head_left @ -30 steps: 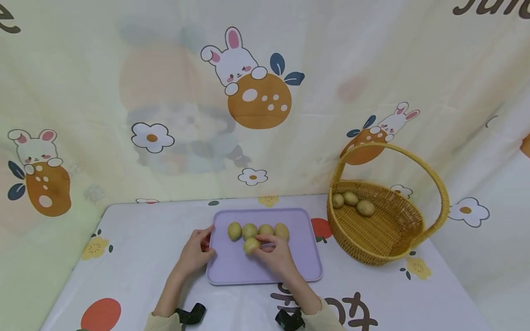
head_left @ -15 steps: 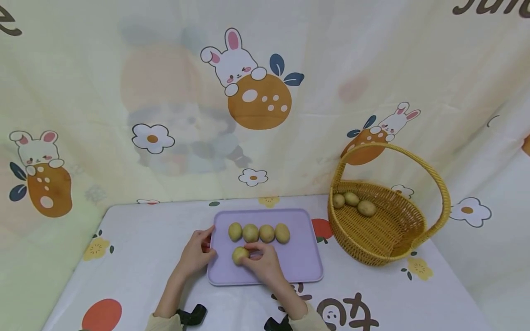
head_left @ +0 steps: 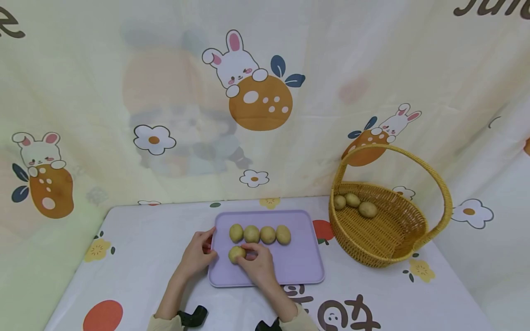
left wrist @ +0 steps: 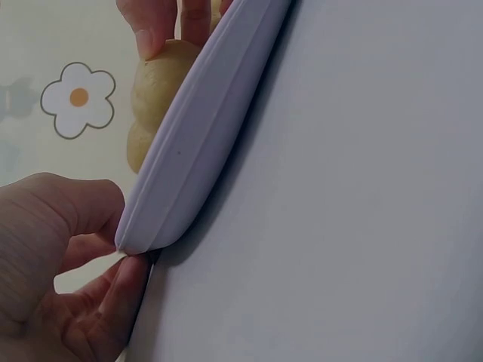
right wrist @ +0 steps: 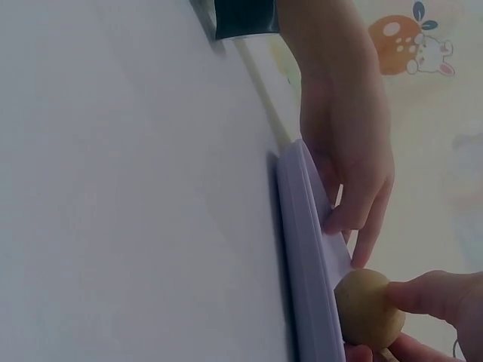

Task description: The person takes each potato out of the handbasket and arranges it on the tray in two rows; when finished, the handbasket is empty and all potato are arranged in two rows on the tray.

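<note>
A lilac tray (head_left: pixel 296 264) lies on the table, with several small yellow-brown potatoes (head_left: pixel 267 235) in a row across its far half. Just in front of that row, toward the left side, my right hand (head_left: pixel 261 265) pinches another potato (head_left: pixel 235 254) between thumb and fingers. In the right wrist view this potato (right wrist: pixel 368 311) sits low beside the tray's wall. My left hand (head_left: pixel 198 253) holds the tray's left edge. The left wrist view shows its thumb and fingers (left wrist: pixel 117 290) at the corner of the tray (left wrist: pixel 189 158).
To the right of the tray stands a yellow wicker basket (head_left: pixel 397 232) with a tall handle; a few potatoes (head_left: pixel 367 209) lie at its left inside. A printed cloth (head_left: pixel 136 266) covers the table, and a patterned curtain (head_left: pixel 186 92) hangs behind it.
My right hand has moved left across the tray with its potato, from below the middle of the row to below its left end. My left hand stays at the tray's edge.
</note>
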Motion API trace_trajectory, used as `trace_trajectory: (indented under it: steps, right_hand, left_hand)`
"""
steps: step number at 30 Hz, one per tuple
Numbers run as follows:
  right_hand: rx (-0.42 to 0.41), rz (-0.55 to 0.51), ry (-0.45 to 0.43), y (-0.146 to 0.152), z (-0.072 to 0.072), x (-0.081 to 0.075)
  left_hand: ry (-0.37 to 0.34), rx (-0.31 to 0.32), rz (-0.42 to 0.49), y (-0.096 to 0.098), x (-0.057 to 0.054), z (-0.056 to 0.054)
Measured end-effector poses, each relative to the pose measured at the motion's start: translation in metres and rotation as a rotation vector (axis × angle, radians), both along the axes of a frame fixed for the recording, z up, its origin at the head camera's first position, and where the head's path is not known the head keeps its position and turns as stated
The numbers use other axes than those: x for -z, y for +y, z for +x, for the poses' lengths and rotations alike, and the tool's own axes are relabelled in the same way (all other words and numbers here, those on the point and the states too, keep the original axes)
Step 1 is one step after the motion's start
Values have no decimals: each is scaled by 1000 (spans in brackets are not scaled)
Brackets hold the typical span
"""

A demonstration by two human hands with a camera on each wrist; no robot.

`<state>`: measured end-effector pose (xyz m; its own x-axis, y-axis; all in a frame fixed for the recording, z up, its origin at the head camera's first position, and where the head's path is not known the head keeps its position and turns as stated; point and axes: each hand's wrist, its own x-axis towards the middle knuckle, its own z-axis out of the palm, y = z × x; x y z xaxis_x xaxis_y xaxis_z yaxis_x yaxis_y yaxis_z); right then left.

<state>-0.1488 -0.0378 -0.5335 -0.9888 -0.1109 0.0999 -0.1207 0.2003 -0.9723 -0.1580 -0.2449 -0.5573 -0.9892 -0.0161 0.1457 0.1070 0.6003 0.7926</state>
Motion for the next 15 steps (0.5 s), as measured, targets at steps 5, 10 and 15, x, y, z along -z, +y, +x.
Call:
trace_trajectory:
  steps: [5,10,15]
  right_hand:
    - [41,-4,-8,-3,1,0]
    - [93,7,-39,-5,-1,2]
    - [117,4,-39,-6,-1,4]
  left_hand:
    - [8,-8,-11,0,0,0]
    - [6,-9,-16,1,-1,-1]
    - [11,-9,-25,1,-1,0]
